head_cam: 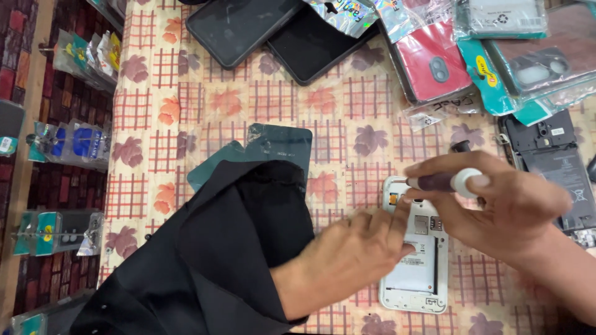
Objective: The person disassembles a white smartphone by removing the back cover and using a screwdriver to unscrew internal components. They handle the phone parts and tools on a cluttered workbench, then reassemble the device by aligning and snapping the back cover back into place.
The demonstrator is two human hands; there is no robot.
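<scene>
The surface, lying under a floral and checked cloth, is carrying two dark phones side by side at the top edge, a heap of several packaged phone cases spreading across the top right corner, one dark opened phone lying at the right edge, one dark green back cover sitting near the middle, and one white phone with its back removed lying near the bottom edge. The left hand, coming out of a wide black sleeve, is resting flat and mostly open, its fingers pressing on the white phone's left side. The right hand is hovering over the phone's upper end, fingers curling closed around one small screwdriver with a dark shaft and white cap, held roughly level. Bare cloth is showing to the left of the sleeve and between the two dark phones and the hands; the right side is sitting crowded. Beyond the surface's left edge, hanging packets are lining a rack.
</scene>
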